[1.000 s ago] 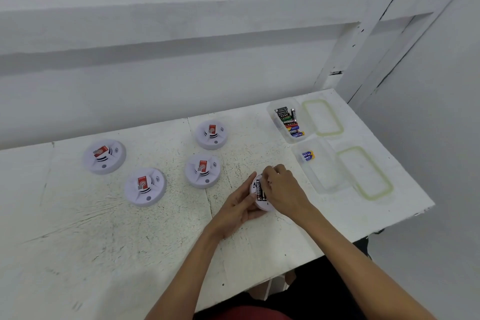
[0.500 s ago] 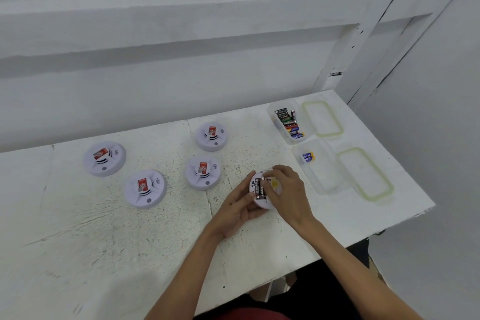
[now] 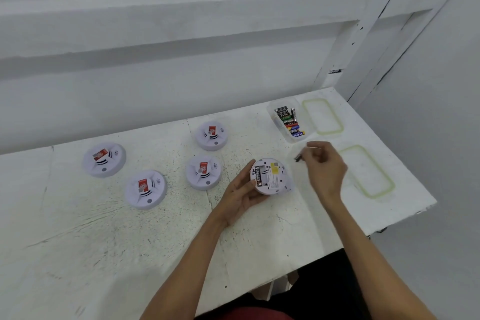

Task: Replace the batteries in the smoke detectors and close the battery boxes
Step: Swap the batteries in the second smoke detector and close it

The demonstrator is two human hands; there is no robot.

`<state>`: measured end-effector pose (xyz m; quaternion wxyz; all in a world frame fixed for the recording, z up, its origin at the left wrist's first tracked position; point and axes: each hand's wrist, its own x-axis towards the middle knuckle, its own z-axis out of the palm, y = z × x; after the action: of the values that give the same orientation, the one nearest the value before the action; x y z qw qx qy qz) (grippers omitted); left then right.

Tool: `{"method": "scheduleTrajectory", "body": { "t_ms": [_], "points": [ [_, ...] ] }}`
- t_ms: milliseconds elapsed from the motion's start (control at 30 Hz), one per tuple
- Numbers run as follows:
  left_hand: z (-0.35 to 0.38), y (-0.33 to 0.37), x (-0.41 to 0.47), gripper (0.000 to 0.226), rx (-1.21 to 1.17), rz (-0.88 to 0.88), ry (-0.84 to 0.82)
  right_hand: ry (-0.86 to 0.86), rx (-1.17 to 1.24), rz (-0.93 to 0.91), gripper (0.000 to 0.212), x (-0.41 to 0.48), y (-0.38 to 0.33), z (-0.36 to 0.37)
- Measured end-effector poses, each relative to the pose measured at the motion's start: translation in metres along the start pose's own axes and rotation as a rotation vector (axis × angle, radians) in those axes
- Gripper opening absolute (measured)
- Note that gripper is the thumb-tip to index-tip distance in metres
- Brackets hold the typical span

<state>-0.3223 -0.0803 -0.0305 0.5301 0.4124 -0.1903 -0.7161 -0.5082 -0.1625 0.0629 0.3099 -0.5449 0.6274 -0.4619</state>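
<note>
My left hand (image 3: pixel 240 193) holds a white smoke detector (image 3: pixel 276 178) turned back-side up on the table. Its battery bay lies uncovered, with one black battery (image 3: pixel 257 176) in the left slot and the slot beside it bare. My right hand (image 3: pixel 324 167) hovers to the right of the detector, fingers pinched on a dark battery (image 3: pixel 298 158), which is blurred. Several more detectors lie face up with red labels: one at the far left (image 3: pixel 104 160), one in front of it (image 3: pixel 145 189), one in the middle (image 3: pixel 203 172) and one behind that (image 3: pixel 212 135).
A clear box (image 3: pixel 278 123) with several batteries stands at the back right, its green-rimmed lid (image 3: pixel 322 117) beside it. A second clear box is mostly hidden by my right hand; its lid (image 3: pixel 367 171) lies to the right. The table's right edge (image 3: pixel 405 215) is close.
My right hand has lifted off the detector and swung right with a battery pinched in its fingers. One battery slot now shows bare. My left hand still steadies the detector.
</note>
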Motion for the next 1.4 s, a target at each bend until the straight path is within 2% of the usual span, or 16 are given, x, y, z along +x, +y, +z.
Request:
{"method": "scheduleTrajectory", "body": {
  "t_ms": [67,133,367,533,600,700,800,933,1033,1100,1267,1400],
  "points": [
    [0.0,0.001,0.001,0.057,-0.001,-0.009,-0.005,0.035,-0.079,0.099,0.013,0.025,0.013,-0.016],
    [-0.001,0.001,0.002,0.057,-0.001,-0.013,-0.03,-0.006,-0.151,0.165,0.016,0.043,0.028,-0.022],
    [-0.003,0.0,0.004,0.057,-0.018,-0.02,-0.067,-0.131,-0.429,0.246,0.024,0.063,0.066,-0.004],
    [-0.002,0.002,0.002,0.057,-0.036,-0.017,-0.06,-0.132,-0.553,0.254,0.052,0.063,0.064,0.0],
    [-0.003,0.001,0.002,0.057,-0.045,-0.017,-0.062,-0.144,-0.557,0.239,0.049,0.061,0.062,-0.002],
    [-0.002,0.002,0.002,0.057,-0.056,-0.02,-0.066,-0.169,-0.525,0.258,0.022,0.063,0.067,-0.003],
    [-0.002,0.001,0.003,0.057,-0.053,-0.022,-0.067,-0.154,-0.502,0.25,0.019,0.062,0.07,-0.005],
    [-0.002,0.002,0.002,0.058,-0.057,-0.026,-0.069,-0.067,-0.47,0.082,0.018,0.048,0.042,-0.006],
    [-0.001,0.002,0.002,0.06,-0.054,-0.028,-0.072,-0.106,-0.475,-0.196,0.015,0.033,0.022,-0.001],
    [-0.001,0.002,0.002,0.06,-0.049,-0.029,-0.077,-0.25,-0.499,-0.343,0.016,0.022,0.016,0.004],
    [-0.001,0.002,0.001,0.058,-0.024,-0.015,-0.102,-0.664,-0.496,-0.529,0.021,-0.001,0.017,0.018],
    [-0.002,0.003,-0.001,0.057,-0.003,-0.006,-0.116,-0.795,-0.495,-0.552,0.028,-0.01,0.022,0.023]
  ]
}}
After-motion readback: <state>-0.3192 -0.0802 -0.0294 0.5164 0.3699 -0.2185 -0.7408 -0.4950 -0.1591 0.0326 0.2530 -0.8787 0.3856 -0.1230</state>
